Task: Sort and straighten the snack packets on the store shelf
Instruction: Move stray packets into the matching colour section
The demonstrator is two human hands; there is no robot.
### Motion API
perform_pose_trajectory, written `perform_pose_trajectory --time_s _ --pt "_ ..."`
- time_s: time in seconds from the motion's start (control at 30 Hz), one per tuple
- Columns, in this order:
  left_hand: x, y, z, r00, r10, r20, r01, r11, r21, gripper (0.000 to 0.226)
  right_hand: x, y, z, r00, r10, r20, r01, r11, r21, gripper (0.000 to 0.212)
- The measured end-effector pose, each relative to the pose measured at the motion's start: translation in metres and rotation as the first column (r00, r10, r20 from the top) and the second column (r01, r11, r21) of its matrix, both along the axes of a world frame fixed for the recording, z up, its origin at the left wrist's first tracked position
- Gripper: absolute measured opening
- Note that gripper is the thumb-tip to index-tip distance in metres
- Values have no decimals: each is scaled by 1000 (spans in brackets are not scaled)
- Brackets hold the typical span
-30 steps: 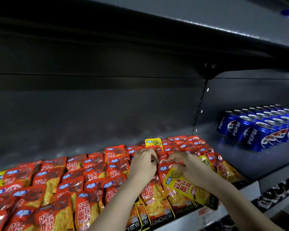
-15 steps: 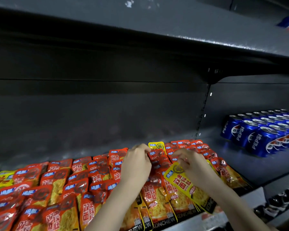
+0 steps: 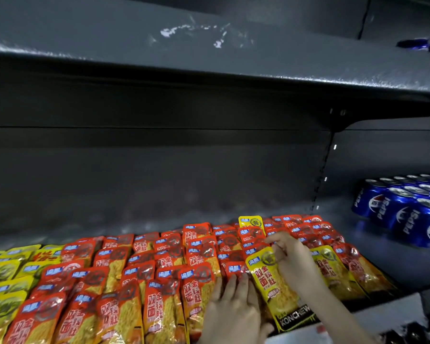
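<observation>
Rows of red snack packets (image 3: 159,281) lie overlapped on the dark store shelf (image 3: 392,264). Yellow packets (image 3: 8,274) fill the far left. My right hand (image 3: 291,256) pinches the top of a yellow packet (image 3: 276,286) lying on the red rows near the front. Flat on the red packets just left of it, my left hand (image 3: 233,309) presses down with straight fingers. One yellow packet (image 3: 252,222) stands at the back among the red ones. Another yellow packet (image 3: 330,264) lies right of my right wrist.
Blue Pepsi cans (image 3: 405,209) stand in rows on the same shelf at the right. A dark shelf board (image 3: 209,60) overhangs above. The shelf's back wall (image 3: 159,175) is bare behind the packets. A lower shelf with dark items (image 3: 412,333) shows at the bottom right.
My left hand has come back from the rear rows to the front and now lies flat on the red packets. My right hand still holds the yellow packet.
</observation>
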State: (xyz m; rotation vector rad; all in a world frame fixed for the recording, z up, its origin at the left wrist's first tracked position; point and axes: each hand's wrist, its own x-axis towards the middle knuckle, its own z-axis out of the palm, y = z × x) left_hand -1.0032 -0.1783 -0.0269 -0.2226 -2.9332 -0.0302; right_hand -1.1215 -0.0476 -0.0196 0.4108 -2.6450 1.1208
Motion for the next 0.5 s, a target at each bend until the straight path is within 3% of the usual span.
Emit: perform_pose_trajectory --time_s 0.07,0.17,0.33,0.5 --pt "-1 -6 0 994 -17 109 14 1000 23 89 3 -1 1 1000 4 11 -4 1000 -9 25" --pt "-9 -12 -3 988 -36 147 40 999 -28 80 7 -1 3 999 27 30 -26 999 -39 24" --pt "-14 -17 -8 996 -41 74 46 996 -75 74 13 1 5 996 59 70 -55 997 -56 28" --pt "-18 -29 0 994 -59 -96 63 997 40 49 18 0 14 998 67 -14 -68 963 -261 28"
